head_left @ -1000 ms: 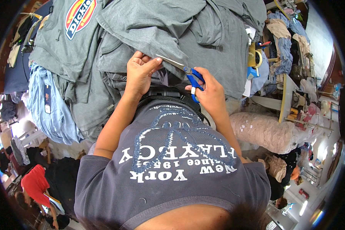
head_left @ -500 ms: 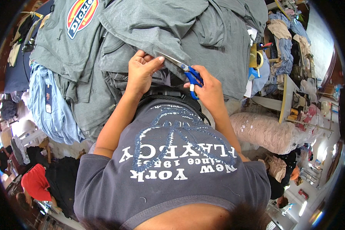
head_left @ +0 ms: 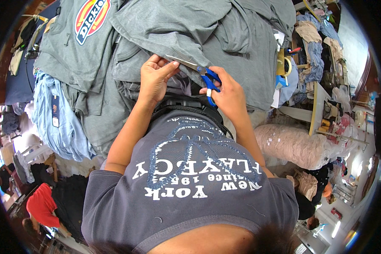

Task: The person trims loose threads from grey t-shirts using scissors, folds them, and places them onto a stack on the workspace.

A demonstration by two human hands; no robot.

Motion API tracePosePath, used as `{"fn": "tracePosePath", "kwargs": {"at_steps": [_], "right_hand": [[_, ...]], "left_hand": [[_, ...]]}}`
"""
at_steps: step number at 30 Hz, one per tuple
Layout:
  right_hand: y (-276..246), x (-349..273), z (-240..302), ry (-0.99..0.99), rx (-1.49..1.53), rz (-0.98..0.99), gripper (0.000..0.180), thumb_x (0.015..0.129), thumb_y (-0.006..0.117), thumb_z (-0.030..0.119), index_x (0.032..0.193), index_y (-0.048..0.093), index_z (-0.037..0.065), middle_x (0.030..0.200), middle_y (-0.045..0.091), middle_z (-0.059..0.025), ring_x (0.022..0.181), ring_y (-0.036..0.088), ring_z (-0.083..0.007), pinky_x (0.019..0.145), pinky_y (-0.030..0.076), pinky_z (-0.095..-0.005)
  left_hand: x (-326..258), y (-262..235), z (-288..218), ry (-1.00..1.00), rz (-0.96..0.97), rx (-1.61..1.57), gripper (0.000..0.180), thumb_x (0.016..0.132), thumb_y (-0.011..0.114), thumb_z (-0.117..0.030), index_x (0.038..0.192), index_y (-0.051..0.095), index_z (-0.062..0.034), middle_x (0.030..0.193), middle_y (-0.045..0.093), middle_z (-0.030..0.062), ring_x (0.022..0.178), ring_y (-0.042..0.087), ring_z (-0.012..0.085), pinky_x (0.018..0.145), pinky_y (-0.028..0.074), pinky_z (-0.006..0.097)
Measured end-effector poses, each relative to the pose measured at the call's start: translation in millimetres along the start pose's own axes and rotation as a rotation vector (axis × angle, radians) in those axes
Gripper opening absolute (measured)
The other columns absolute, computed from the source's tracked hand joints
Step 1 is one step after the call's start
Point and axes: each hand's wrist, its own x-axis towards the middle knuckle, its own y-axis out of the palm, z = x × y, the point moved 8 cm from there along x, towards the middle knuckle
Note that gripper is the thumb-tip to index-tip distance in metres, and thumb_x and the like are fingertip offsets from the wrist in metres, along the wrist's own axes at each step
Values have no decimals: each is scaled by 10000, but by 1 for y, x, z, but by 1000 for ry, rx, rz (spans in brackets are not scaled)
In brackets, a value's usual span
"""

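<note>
A heap of grey knit garments point(head_left: 241, 63) lies in front of me. My left hand point(head_left: 155, 80) pinches the near edge of a grey garment point(head_left: 156, 31) between thumb and fingers. In my right hand point(head_left: 224, 89) is a pair of blue-handled scissors point(head_left: 202, 70), fingers through the loops. Their blades point left and lie along the garment's edge, close to my left thumb. Whether the blades meet cloth or thread is too small to tell.
At left hang a grey shirt with a printed emblem point(head_left: 91, 21) and light blue garments with a dark tag point(head_left: 61, 118). A yellow tape roll point(head_left: 287, 67) and papers stand by the heap's right edge. A bundle of beige cloth point(head_left: 290, 144) lies at right. A person in red point(head_left: 42, 205) is at lower left.
The scissors have shifted left and slightly up, their blades now reaching past my left thumb over the cloth. My left hand keeps its pinch almost in place.
</note>
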Motion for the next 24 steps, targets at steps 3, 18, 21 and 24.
{"fn": "tracePosePath", "kwargs": {"at_steps": [3, 18, 21, 24], "right_hand": [[2, 1, 0, -25, 42, -19, 428, 635, 700, 198, 1001, 495, 110, 863, 600, -97, 722, 604, -253, 593, 453, -348], [5, 7, 5, 14, -22, -14, 449, 622, 702, 174, 1014, 493, 116, 882, 602, -94, 724, 609, -244, 597, 457, -346], [6, 11, 9, -22, 18, -25, 423, 627, 694, 154, 998, 497, 107, 857, 602, -109, 712, 607, -258, 592, 452, -347], [6, 8, 5, -32, 70, -22, 389, 638, 681, 137, 981, 501, 99, 832, 600, -126, 700, 604, -270, 589, 448, -346]], "left_hand": [[0, 1, -1, -8, 5, 1, 338, 733, 605, 18, 1053, 499, -1, 961, 588, 60, 854, 566, 131, 742, 471, 276], [9, -9, -6, -8, -11, -19, 271, 746, 592, 9, 1004, 512, -13, 901, 597, 51, 803, 572, 122, 711, 471, 254], [9, -7, -8, -8, -3, -14, 285, 741, 601, 4, 1011, 513, -13, 908, 597, 48, 807, 571, 119, 715, 471, 256], [8, -5, -11, -25, -5, -4, 298, 740, 604, -2, 1024, 513, -12, 925, 595, 47, 822, 568, 118, 720, 473, 260]]}}
